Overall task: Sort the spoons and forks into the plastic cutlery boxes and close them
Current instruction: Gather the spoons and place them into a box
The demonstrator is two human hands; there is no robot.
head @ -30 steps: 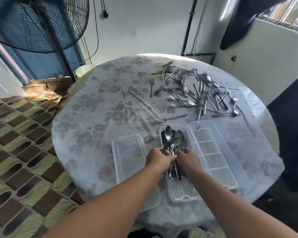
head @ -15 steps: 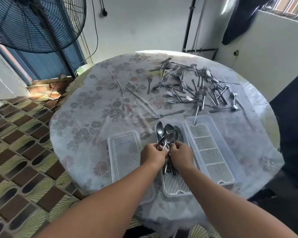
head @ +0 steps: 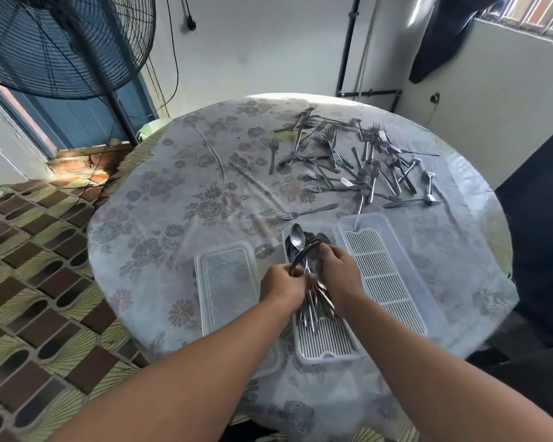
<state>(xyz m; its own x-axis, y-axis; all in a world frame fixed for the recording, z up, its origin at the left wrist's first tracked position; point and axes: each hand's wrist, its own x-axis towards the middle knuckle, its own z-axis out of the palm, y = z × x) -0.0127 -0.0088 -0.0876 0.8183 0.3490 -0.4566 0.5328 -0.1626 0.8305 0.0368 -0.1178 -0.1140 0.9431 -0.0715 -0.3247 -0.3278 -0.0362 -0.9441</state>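
**Spoons bundled between both hands over the middle cutlery box**

Spoons (head: 304, 250): a bundle of steel pieces, bowls fanned out just beyond the fingertips of both hands, handles running back beneath the palms towards the person. One bowl stands highest, just ahead of the left hand's knuckles.

Left hand (head: 283, 283): fingers curled around the bundle at its left side, gripping the shafts.

Right hand (head: 340, 271): fingers curled over the bundle from the right, gripping it close to the bowls; touching or nearly touching the left hand across the metal.

Middle cutlery box (head: 326, 346): clear plastic with a white slotted insert, directly under both hands; the spoon handles lie over its grid below the wrists. Whether the bundle rests fully on the insert or is partly lifted cannot be told.

Right cutlery box (head: 387, 275): same type, slotted insert bare, just beside the right hand on its outer side.

Clear lid (head: 229, 282): lies flat, just beside the left hand on its outer side.

Forks (head: 348, 157): a scattered heap, well beyond the fingertips of both hands, towards the far right of the table. One single fork (head: 305, 213) lies apart from the heap, between it and the spoon bowls.

Round table (head: 160, 218): covered with a floral cloth under clear plastic.

Standing fan (head: 61, 43): far left of the left arm, beyond the table edge.
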